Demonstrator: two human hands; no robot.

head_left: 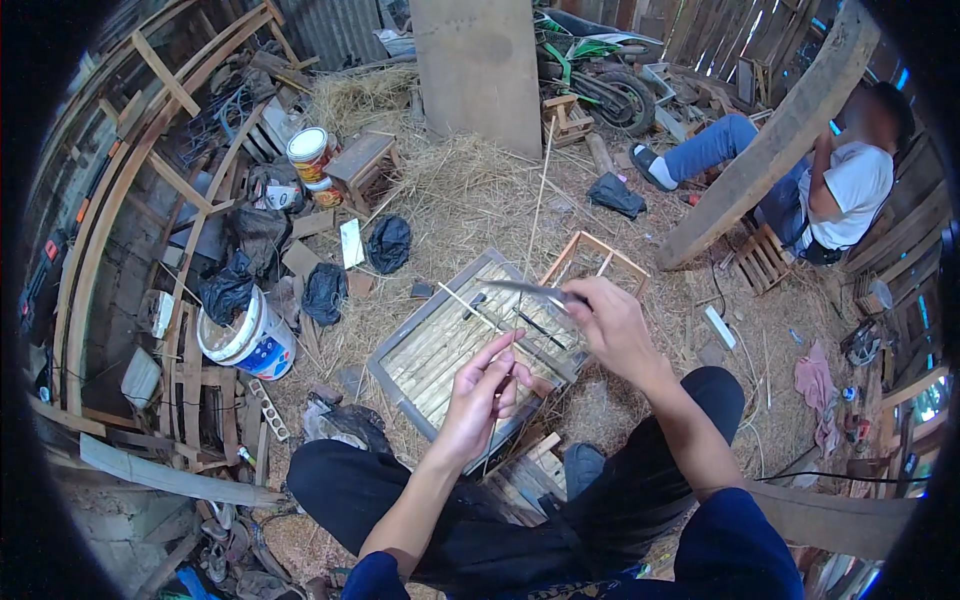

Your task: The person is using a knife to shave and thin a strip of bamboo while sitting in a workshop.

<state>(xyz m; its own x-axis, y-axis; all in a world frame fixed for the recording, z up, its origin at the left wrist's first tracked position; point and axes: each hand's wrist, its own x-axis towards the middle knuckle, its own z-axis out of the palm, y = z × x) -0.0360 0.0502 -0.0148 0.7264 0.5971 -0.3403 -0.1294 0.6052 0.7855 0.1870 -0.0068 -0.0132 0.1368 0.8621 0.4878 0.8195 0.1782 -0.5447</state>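
My right hand (610,325) is closed round the handle of a knife (530,291), whose dark blade points left above the low table. Just below and left of the blade, my left hand (484,388) pinches a long thin strip (538,215), likely bamboo or wood, that runs up and away over the table. Under both hands is a low slatted table (405,385) with a grey border. A pale stick (465,303) and a slim dark rod (540,332) lie across its top. A small open wooden frame (610,256) stands at the table's far right corner.
Straw covers much of the floor. Paint buckets (248,338), black plastic bags (388,245) and a small stool (362,163) stand left. A slanted post (770,140) rises at right, with a seated person (845,190) behind it. A motorbike (610,85) is at the back.
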